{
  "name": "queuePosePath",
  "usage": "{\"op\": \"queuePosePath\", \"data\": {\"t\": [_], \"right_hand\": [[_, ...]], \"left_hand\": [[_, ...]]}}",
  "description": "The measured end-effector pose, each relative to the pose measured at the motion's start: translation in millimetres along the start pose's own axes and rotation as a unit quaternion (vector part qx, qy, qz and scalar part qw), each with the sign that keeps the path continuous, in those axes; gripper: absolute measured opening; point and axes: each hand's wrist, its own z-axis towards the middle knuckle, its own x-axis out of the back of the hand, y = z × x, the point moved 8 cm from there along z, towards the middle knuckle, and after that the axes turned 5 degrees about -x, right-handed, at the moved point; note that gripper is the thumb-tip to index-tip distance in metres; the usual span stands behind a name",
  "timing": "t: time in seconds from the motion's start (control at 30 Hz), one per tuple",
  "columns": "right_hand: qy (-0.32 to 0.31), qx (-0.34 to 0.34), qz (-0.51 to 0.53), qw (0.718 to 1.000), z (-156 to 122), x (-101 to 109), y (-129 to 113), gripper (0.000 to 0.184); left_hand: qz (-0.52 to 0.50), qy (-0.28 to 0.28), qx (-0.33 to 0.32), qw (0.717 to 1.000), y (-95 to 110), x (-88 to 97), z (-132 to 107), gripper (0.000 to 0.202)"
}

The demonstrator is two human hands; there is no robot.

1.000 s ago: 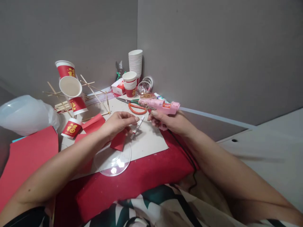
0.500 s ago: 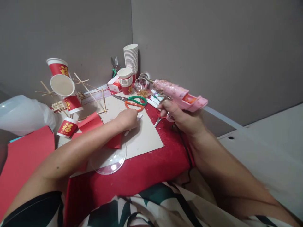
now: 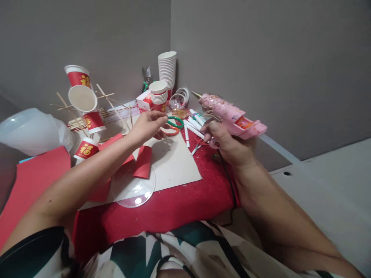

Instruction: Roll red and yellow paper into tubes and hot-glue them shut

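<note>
My right hand is closed round the grip of a pink hot glue gun, held above the red cloth with its nozzle tilted up and to the left. My left hand hovers over the grey card, fingers pinched together right beside the green and orange handles of the scissors. What the fingers hold, if anything, is hidden. A folded red paper piece lies on the card, partly over a clear plastic lid. A white glue stick lies at the card's edge.
Red-and-white paper cups on wooden skewers stand at the left. Two cup stacks, tape rolls, markers and pliers fill the corner. A plastic bag and a red sheet lie at the left.
My left hand has lifted off the card and moved back toward the scissors. My right hand raised the glue gun and swung it rightward, nozzle now tilted upward. The red paper piece lies free.
</note>
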Motion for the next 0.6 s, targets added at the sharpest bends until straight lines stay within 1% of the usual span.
{"op": "queuePosePath", "data": {"t": [0.07,0.1,0.2,0.23,0.27,0.3,0.37,0.47,0.5,0.53,0.6], "right_hand": [[0.032,0.037,-0.004,0.999,-4,-2,-3,0.032],[0.031,0.041,0.000,0.999,-7,-5,-2,0.032],[0.014,0.037,0.020,0.999,-16,-17,-5,0.030],[0.013,0.041,0.033,0.999,-20,-20,-10,0.030],[-0.003,0.035,0.039,0.999,-25,-25,-14,0.030],[-0.016,0.025,0.039,0.999,-29,-30,-18,0.030],[-0.045,0.013,0.042,0.998,-39,-41,-30,0.030],[-0.068,0.021,0.049,0.996,-50,-60,-49,0.027],[-0.080,0.014,0.052,0.995,-53,-69,-52,0.028],[-0.099,-0.003,0.056,0.994,-55,-80,-51,0.029],[-0.145,-0.035,0.066,0.987,-58,-103,-46,0.035]], "left_hand": [[-0.011,0.024,-0.008,1.000,2,35.4,-29,0.013],[-0.009,0.047,-0.012,0.999,3,55.5,-46,0.013],[0.016,0.126,0.005,0.992,-2,114.1,-101,0.020],[0.026,0.151,0.021,0.988,-7,131.2,-120,0.021],[0.033,0.185,0.026,0.982,-11,147.8,-139,0.021],[0.042,0.194,0.043,0.979,-18,158.8,-155,0.021],[0.076,0.163,0.079,0.981,-35,167.7,-179,0.026],[0.134,0.087,0.114,0.981,-65,161.5,-197,0.050],[0.165,0.078,0.110,0.977,-73,158.9,-198,0.055],[0.205,0.078,0.098,0.971,-80,156.7,-197,0.055],[0.251,0.080,0.026,0.964,-87,148.9,-188,0.049]]}}
